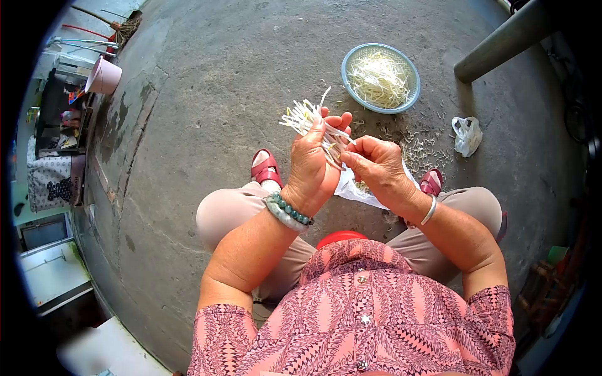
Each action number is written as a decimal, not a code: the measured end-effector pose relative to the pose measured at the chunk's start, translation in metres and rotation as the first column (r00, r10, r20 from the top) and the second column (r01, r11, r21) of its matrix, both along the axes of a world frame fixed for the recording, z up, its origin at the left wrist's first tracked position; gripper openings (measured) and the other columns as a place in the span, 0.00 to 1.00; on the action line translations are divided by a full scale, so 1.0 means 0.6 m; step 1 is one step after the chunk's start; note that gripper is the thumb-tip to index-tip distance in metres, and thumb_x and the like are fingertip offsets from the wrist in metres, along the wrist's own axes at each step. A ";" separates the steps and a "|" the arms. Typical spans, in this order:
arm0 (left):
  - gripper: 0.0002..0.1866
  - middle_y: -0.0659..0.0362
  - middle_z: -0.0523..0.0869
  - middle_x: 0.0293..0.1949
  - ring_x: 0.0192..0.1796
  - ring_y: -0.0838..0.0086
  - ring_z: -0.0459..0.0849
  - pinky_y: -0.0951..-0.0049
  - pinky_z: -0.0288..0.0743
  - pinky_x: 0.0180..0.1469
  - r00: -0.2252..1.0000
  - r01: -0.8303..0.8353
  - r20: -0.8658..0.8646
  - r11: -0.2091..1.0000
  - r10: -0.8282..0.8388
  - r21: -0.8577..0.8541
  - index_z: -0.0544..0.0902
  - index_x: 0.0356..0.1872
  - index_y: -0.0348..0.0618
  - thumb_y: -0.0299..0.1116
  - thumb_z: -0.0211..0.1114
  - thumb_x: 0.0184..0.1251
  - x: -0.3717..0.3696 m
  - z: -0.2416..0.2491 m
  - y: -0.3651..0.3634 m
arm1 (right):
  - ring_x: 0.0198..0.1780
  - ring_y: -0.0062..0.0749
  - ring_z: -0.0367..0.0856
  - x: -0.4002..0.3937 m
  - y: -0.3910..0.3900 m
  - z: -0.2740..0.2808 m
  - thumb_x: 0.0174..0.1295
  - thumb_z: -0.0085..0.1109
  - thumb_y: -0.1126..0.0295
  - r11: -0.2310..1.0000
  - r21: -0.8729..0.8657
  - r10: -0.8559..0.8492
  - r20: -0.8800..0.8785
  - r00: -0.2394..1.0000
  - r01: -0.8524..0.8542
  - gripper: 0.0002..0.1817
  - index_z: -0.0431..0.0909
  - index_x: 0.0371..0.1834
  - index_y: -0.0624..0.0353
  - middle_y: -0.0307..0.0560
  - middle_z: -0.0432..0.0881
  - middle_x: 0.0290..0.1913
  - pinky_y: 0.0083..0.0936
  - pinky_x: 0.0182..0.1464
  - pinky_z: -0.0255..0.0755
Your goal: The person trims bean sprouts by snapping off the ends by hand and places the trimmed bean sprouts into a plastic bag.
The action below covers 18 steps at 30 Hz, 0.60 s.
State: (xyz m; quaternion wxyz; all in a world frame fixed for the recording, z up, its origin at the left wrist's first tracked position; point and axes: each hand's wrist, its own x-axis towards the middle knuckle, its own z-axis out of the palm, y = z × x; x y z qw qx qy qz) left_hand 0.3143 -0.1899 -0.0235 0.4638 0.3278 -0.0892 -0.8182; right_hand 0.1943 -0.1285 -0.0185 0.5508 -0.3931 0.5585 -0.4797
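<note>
A bunch of white bean sprouts (303, 117) lies across my left hand (311, 156), held under the thumb with the fingers curled round it. My right hand (379, 166) is close beside it, thumb and forefinger pinched at the end of a sprout on the bunch's lower right side. Beyond both hands, a blue-rimmed plastic basket (345, 80) on the floor holds a heap of bean sprouts (379, 78). Below my right hand, a white plastic bag (357, 191) is partly hidden by my hands; what it contains shows only in part.
Thin sprout scraps (426, 149) are scattered over the concrete floor (213, 81). A small knotted plastic bag (466, 136) sits to the right, near a grey post (501, 42). At the left stand a pink bucket (104, 76) and a cluttered shelf. My knees flank the work area.
</note>
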 end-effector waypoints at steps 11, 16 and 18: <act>0.11 0.57 0.83 0.39 0.53 0.66 0.80 0.61 0.73 0.58 0.995 0.044 -0.086 0.999 -0.043 0.011 0.68 0.53 0.43 0.33 0.47 0.74 -0.001 -0.004 0.005 | 0.23 0.15 0.71 -0.016 -0.013 0.009 0.55 0.55 0.73 0.996 0.080 0.025 0.251 0.968 -0.046 0.04 0.76 0.27 0.63 0.37 0.76 0.23 0.14 0.26 0.66; 0.11 0.58 0.83 0.37 0.51 0.67 0.81 0.61 0.74 0.58 0.993 0.041 -0.115 0.999 -0.037 0.034 0.69 0.53 0.43 0.32 0.48 0.74 0.008 0.005 0.003 | 0.21 0.17 0.70 -0.016 -0.019 0.013 0.51 0.54 0.74 0.991 0.124 0.005 0.389 0.921 -0.058 0.04 0.74 0.22 0.62 0.39 0.75 0.21 0.16 0.25 0.65; 0.11 0.58 0.83 0.37 0.51 0.67 0.81 0.61 0.74 0.58 0.994 0.032 -0.101 0.999 -0.028 0.037 0.69 0.53 0.43 0.32 0.48 0.74 0.014 0.006 0.003 | 0.21 0.18 0.70 -0.015 -0.021 0.011 0.52 0.53 0.74 0.990 0.125 0.011 0.437 0.899 -0.072 0.05 0.73 0.22 0.62 0.40 0.75 0.21 0.16 0.25 0.66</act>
